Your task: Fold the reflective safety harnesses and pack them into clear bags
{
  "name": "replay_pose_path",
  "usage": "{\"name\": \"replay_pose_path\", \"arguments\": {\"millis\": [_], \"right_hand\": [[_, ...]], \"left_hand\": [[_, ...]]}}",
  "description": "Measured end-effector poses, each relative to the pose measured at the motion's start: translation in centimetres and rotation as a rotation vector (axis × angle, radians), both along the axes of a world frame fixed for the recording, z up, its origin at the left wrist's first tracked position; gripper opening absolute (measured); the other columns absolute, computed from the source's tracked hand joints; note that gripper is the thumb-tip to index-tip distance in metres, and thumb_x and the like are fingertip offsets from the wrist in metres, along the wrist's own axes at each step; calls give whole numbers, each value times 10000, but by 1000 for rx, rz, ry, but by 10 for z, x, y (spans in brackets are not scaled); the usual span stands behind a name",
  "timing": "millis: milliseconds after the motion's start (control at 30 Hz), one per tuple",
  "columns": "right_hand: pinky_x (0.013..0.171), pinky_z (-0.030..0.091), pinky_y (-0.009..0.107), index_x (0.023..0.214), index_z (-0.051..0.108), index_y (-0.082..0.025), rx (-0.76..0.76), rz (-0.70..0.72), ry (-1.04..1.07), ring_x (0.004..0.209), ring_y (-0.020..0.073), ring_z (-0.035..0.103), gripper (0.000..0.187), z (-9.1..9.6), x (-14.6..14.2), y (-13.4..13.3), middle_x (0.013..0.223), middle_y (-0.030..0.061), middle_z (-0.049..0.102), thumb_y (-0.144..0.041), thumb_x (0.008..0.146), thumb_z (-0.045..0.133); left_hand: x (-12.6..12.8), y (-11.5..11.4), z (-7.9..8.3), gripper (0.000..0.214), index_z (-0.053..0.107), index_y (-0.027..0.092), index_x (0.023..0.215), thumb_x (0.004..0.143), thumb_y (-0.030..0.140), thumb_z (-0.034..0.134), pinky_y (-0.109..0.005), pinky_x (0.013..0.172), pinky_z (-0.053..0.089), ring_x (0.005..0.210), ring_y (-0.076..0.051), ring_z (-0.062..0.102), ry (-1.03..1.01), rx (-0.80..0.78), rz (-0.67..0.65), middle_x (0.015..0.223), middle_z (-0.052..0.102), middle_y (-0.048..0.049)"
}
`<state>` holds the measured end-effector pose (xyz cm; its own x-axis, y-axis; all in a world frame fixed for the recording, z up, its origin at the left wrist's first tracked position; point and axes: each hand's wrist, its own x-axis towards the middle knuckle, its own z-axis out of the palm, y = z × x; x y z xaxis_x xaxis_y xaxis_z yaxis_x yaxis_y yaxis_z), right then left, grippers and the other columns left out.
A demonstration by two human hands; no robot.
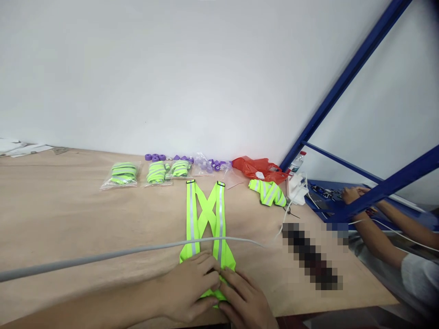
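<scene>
A neon yellow-green reflective vest (206, 218) with grey stripes lies stretched out flat on the tan table (68, 219), its straps crossed. My left hand (190, 285) rests on the vest's near end with fingers pinched on the fabric. My right hand (245, 299) lies beside it, fingers pressing and gripping the same near edge. A grey cable (103, 256) runs across the table over the vest, just beyond my fingers.
Three bagged folded vests (151, 173) lie in a row near the wall. Purple small parts (185, 159), a red plastic bag (259, 168) and a loose folded vest (269, 193) lie further right. Another person's arms (377, 224) work at the right by a blue frame (343, 82).
</scene>
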<state>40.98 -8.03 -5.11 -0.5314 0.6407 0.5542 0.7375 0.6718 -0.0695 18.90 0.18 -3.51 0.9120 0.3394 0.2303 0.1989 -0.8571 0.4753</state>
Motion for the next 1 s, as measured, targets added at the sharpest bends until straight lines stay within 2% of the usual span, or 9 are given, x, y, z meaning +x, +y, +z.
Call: {"name": "replay_pose_path", "arguments": {"millis": [67, 167, 233, 367, 433, 533, 700, 900, 1000], "right_hand": [[981, 592, 286, 1226, 694, -216, 20, 7, -31, 1086, 188, 736, 273, 0, 2, 0, 1200, 78, 765, -266, 997, 554], [1020, 572, 311, 1236, 691, -211, 36, 23, -84, 1117, 189, 722, 288, -1, 6, -1, 1198, 80, 764, -234, 987, 548], [1044, 560, 345, 1265, 677, -198, 35, 35, -128, 1169, 207, 700, 315, -1, 7, -1, 1242, 86, 747, -232, 982, 541], [1039, 567, 406, 1352, 628, -171, 3, 49, -200, 1300, 268, 618, 415, -1, 8, -5, 1391, 94, 661, -263, 949, 591], [1023, 577, 440, 1373, 616, -171, -28, 30, -215, 1336, 304, 585, 460, -1, 7, -8, 1443, 100, 617, -272, 924, 627], [1012, 581, 478, 1373, 621, -178, -49, 13, -193, 1348, 339, 569, 480, 0, 6, -10, 1459, 113, 600, -294, 909, 654], [1069, 547, 458, 1371, 617, -187, -94, 48, -141, 1323, 299, 598, 445, 6, 5, -7, 1411, 104, 644, -284, 938, 630], [1105, 522, 445, 1267, 666, -218, -139, 51, -47, 1259, 249, 647, 329, 13, 0, -2, 1280, 105, 724, -189, 950, 583], [1091, 532, 460, 1193, 688, -216, -148, 50, -6, 1197, 238, 678, 271, 15, -4, 1, 1195, 107, 747, -174, 951, 573]], "left_hand": [[-5, 0, 2, 200, 515, 218, 991, 881, 276, 672, -409, 1040, 484, 1104, -239, 575, -24, 28, -16, 1164, 608, -60], [-16, -2, 9, 164, 560, 224, 1082, 928, 223, 615, -422, 1207, 340, 1184, -206, 582, -29, 67, -29, 1227, 647, -44], [-26, -6, 13, 193, 592, 231, 1117, 936, 163, 582, -416, 1248, 279, 1262, -198, 564, -8, 120, -15, 1314, 651, -32], [-44, -22, 9, 505, 602, 254, 1306, 843, 54, 586, -526, 1227, 291, 1452, -316, 410, 52, 307, 85, 1519, 529, -68], [-51, -31, 5, 695, 516, 266, 1452, 801, 35, 592, -590, 1185, 326, 1489, -391, 336, 93, 357, 154, 1599, 425, -91], [-56, -41, 4, 775, 412, 273, 1547, 819, 75, 590, -617, 1133, 382, 1482, -436, 335, 153, 361, 214, 1649, 331, -103], [-58, -45, 9, 784, 349, 286, 1583, 853, 114, 577, -611, 1117, 411, 1461, -422, 383, 203, 346, 228, 1636, 357, -100], [-57, -44, 11, 690, 437, 219, 1530, 867, 85, 572, -628, 1248, 171, 1551, -368, 194, 122, 348, 206, 1651, 337, -66], [-60, -41, 9, 694, 427, 233, 1537, 875, 70, 559, -640, 1255, 119, 1542, -340, 237, 123, 325, 186, 1624, 394, -49]]}}
